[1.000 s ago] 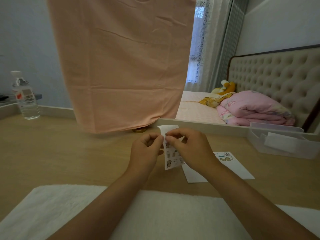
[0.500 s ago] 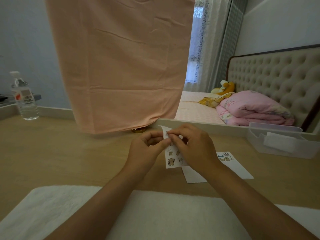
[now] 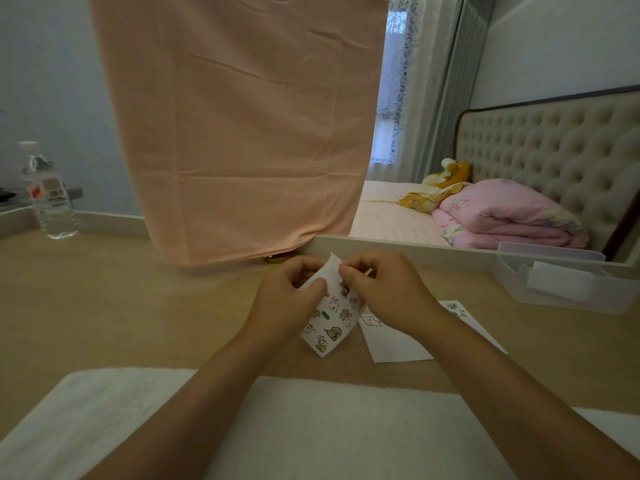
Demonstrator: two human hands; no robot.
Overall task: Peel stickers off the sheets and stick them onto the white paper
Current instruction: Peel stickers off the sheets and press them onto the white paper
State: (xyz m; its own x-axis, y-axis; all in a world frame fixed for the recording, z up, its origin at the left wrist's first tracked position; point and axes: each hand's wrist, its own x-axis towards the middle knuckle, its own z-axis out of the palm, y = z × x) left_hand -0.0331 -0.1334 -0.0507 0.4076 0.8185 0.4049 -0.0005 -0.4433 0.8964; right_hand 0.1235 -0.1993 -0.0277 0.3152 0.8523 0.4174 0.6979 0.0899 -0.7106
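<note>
Two hands held the sticker sheet (image 3: 329, 322) above the table (image 3: 138, 306): the left hand (image 3: 289, 304) pinched its side edge, the right hand (image 3: 384, 292) pinched near its top. White paper (image 3: 394, 344) lay just beside. Thin, floppy and easily creased, the sheet looked best peeled from a sticker's corner

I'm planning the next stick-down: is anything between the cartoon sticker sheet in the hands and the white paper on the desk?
Nothing visible. The cartoon sticker sheet, pinched by left hand and right hand, is held just left of the white paper; only the right hand overlaps it.
</note>
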